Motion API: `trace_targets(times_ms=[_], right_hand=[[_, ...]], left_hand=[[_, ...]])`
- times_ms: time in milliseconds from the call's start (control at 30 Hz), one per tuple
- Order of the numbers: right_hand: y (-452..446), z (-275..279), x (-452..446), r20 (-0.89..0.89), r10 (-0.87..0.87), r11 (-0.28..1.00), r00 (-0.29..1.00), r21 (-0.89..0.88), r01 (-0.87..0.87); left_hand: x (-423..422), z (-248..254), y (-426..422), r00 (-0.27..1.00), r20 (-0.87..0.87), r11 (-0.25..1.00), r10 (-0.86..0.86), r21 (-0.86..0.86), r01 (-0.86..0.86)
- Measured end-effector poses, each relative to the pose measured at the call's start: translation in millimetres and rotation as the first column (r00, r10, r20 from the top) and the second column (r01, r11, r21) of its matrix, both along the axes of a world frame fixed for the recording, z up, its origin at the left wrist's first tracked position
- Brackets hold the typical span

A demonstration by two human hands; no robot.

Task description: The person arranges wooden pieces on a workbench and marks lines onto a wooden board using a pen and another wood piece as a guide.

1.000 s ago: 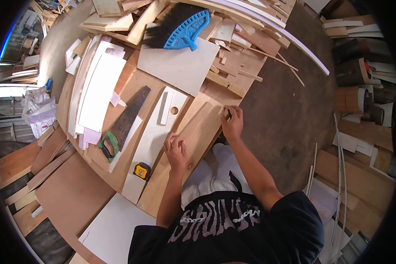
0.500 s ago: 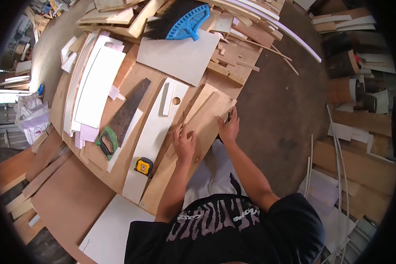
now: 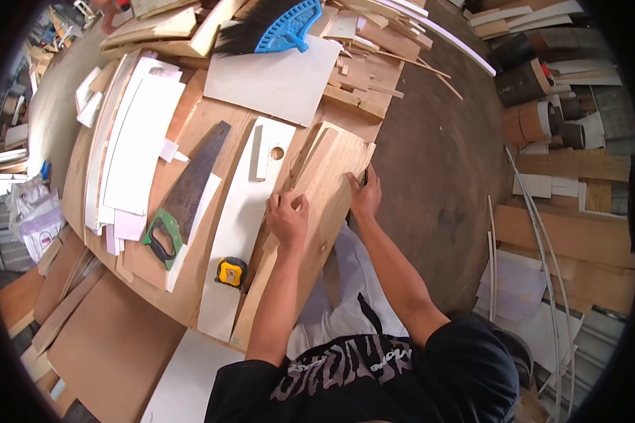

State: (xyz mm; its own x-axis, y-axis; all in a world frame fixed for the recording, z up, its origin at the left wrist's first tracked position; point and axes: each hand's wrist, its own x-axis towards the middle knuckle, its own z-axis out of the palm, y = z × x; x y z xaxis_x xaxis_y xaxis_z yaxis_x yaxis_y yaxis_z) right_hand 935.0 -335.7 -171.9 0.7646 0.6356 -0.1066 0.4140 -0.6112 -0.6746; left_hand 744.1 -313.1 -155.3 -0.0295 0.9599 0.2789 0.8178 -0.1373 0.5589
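Note:
A long light wooden plank (image 3: 331, 194) lies along the near edge of the workbench. On top of it, toward its left side, rests a narrow wooden strip (image 3: 315, 161). My left hand (image 3: 288, 217) is closed over the strip with curled fingers. At the plank's right edge is my right hand (image 3: 365, 197), its thumb on the top face and its fingers at the side. A small dark object, too small to name, shows between those fingers. Left of the plank is a white board (image 3: 241, 211) with a round hole, bearing a yellow and black tape measure (image 3: 231, 271).
A green-handled handsaw (image 3: 190, 190) lies left of the white board. Stacked white panels (image 3: 137, 141) are beyond it. A blue brush (image 3: 289, 28) rests on a pale panel (image 3: 268, 81) at the back. Wood offcuts (image 3: 356, 74) lie at the bench's far right.
The narrow strip has shifted left on the plank and lies more in line with it. Both hands remain at the wood. The camera view has shifted slightly.

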Motion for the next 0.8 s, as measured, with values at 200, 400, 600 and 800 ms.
trace_targets(times_ms=[200, 400, 600, 800], right_hand=[[1, 4, -6, -0.095, -0.070, 0.997, 0.993, 0.007, 0.071], [0, -3, -7, -0.142, -0.083, 0.994, 0.986, 0.055, 0.092], [-2, -1, -8, -0.128, -0.092, 0.990, 0.988, 0.093, 0.104], [-3, -4, -8, -0.119, -0.094, 0.988, 0.989, 0.114, 0.107]], left_hand=[[-6, -3, 2, 0.999, 0.009, 0.998, -0.035, -0.045, 0.035], [-7, -9, 13, 0.996, -0.018, 0.996, -0.088, 0.021, 0.088], [-7, -5, 19, 0.992, -0.012, 0.991, -0.125, -0.048, 0.124], [-9, -5, 22, 0.990, -0.008, 0.988, -0.144, -0.059, 0.143]])
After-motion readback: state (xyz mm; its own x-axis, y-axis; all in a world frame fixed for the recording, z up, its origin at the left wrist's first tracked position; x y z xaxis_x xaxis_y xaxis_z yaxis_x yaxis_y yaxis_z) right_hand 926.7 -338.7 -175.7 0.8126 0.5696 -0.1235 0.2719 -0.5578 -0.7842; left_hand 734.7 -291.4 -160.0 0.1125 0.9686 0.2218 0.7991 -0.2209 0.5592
